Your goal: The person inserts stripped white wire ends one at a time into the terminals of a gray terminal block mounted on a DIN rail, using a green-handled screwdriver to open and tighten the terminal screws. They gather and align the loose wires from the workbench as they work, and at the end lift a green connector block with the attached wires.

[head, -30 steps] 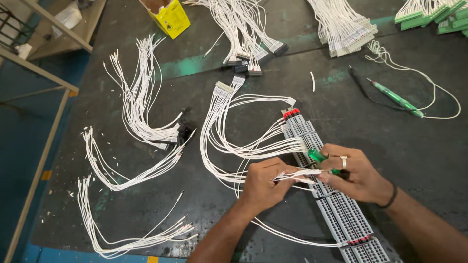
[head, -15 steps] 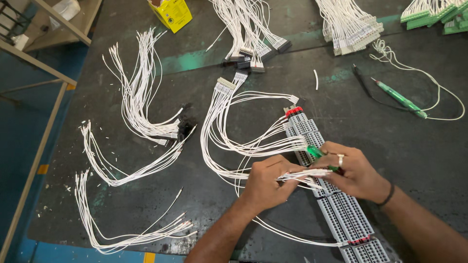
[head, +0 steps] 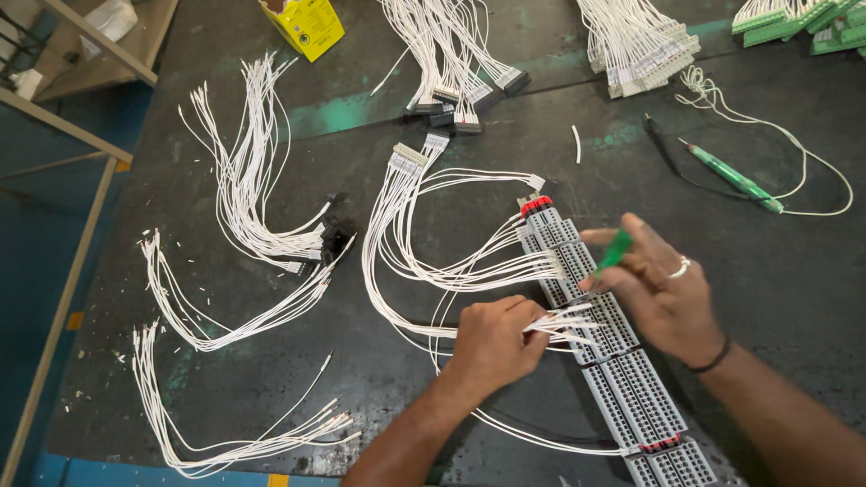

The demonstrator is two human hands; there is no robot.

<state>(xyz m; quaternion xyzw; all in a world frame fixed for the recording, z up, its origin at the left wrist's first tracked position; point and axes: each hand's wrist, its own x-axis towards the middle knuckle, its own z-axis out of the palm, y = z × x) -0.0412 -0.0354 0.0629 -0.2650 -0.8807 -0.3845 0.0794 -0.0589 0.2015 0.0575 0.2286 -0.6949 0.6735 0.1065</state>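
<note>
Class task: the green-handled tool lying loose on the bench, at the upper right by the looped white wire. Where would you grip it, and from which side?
Probably grip the green-handled tool mid-handle from above: it lies flat and slanted, with a looped white wire close around its right end.

Grey terminal strip (head: 622, 361): one, lower right. Green-handled screwdrivers: two, centre right (head: 615, 251) and upper right (head: 732, 179). Yellow box (head: 303, 25): one, top. Hands: two (head: 492, 343) (head: 663, 284).

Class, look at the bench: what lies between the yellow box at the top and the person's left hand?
In the head view, between the yellow box and the left hand lies a fanned bundle of white wires ending in small white connectors, on the dark table.
</note>
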